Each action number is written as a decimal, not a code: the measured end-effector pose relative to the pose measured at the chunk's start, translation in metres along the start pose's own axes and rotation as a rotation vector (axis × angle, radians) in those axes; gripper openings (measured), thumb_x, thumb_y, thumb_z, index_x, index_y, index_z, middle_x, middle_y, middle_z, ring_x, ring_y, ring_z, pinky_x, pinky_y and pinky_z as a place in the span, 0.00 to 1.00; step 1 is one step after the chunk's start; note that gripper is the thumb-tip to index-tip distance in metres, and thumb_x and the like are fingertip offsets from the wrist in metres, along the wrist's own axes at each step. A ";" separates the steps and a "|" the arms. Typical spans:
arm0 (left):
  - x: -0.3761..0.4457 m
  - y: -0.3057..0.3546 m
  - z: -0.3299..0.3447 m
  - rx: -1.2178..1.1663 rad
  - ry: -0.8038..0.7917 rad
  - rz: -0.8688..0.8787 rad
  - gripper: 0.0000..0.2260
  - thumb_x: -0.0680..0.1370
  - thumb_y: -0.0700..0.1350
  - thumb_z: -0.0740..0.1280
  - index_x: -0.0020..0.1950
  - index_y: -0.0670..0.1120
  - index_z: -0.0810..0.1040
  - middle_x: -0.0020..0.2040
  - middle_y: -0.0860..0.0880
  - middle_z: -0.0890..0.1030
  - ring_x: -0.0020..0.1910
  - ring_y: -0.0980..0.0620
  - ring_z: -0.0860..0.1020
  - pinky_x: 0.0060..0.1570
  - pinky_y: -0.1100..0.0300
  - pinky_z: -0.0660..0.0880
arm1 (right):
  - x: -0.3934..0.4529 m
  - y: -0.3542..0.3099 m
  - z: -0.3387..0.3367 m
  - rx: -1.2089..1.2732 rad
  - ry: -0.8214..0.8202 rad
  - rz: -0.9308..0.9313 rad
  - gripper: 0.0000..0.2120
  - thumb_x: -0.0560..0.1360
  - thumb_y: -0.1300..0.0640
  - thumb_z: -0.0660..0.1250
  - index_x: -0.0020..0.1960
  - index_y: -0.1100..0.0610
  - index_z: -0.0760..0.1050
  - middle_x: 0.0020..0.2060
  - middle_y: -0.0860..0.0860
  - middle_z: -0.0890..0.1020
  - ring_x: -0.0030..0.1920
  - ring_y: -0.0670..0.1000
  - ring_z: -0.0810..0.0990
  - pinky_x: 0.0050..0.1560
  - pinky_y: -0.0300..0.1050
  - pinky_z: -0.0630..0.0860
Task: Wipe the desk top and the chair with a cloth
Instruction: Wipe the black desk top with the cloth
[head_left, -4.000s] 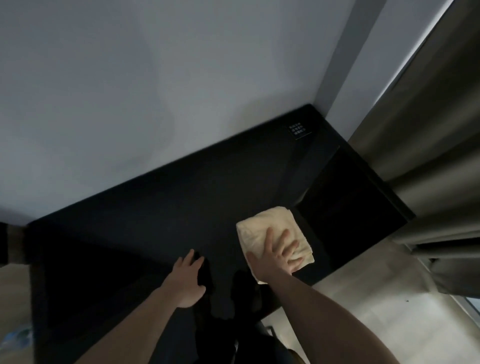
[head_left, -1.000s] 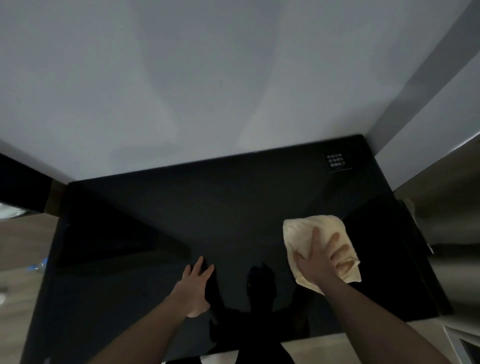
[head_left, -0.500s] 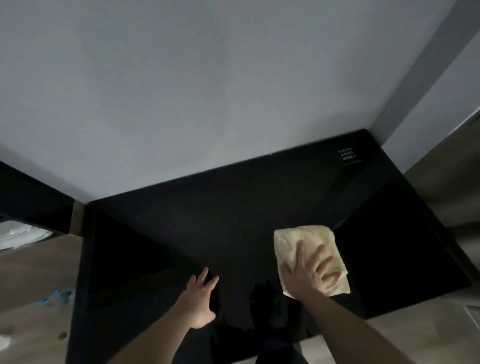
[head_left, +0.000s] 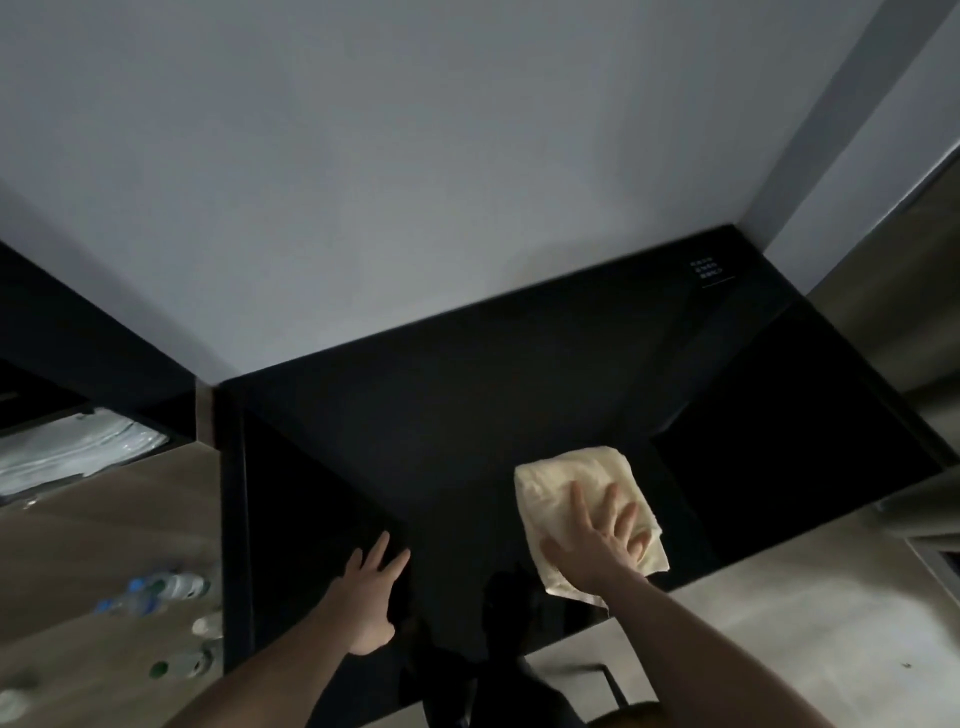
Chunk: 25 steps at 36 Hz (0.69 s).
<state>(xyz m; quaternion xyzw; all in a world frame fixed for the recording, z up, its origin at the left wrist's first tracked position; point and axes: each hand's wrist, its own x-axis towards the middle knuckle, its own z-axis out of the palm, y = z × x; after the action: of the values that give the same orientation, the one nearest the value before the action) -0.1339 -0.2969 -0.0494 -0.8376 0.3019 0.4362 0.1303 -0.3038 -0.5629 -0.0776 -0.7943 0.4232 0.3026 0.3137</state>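
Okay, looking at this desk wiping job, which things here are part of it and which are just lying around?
Part of the job:
cream cloth, folded, flat on the desk
black desk top
right hand, pressing the cloth with spread fingers
left hand, flat on the desk

Just lying about:
plastic bottles on the floor at left
small white printed label at the far right corner of the desk

Cream cloth; glossy black desk top.
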 end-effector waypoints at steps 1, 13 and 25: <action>0.002 0.002 -0.002 -0.007 0.005 -0.001 0.43 0.79 0.43 0.69 0.83 0.57 0.43 0.82 0.51 0.34 0.82 0.41 0.43 0.78 0.44 0.59 | 0.003 0.000 -0.001 0.001 -0.008 -0.001 0.47 0.78 0.30 0.58 0.81 0.40 0.29 0.75 0.58 0.20 0.74 0.67 0.20 0.75 0.73 0.31; 0.016 0.007 -0.034 -0.027 -0.018 0.033 0.43 0.79 0.48 0.69 0.83 0.57 0.41 0.82 0.53 0.36 0.82 0.43 0.43 0.77 0.49 0.60 | 0.031 0.001 -0.024 0.013 0.038 -0.009 0.49 0.76 0.27 0.58 0.80 0.40 0.27 0.74 0.57 0.18 0.71 0.67 0.16 0.72 0.72 0.26; 0.014 -0.044 -0.028 -0.023 -0.042 0.047 0.43 0.79 0.46 0.70 0.83 0.58 0.44 0.82 0.54 0.36 0.82 0.44 0.42 0.79 0.45 0.58 | 0.019 -0.049 0.013 0.151 0.141 0.143 0.42 0.79 0.33 0.52 0.80 0.38 0.27 0.76 0.58 0.21 0.74 0.67 0.20 0.72 0.73 0.25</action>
<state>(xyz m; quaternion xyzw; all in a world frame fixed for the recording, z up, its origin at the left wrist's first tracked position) -0.0816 -0.2814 -0.0464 -0.8223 0.3138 0.4601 0.1168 -0.2558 -0.5404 -0.0881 -0.7555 0.5214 0.2347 0.3198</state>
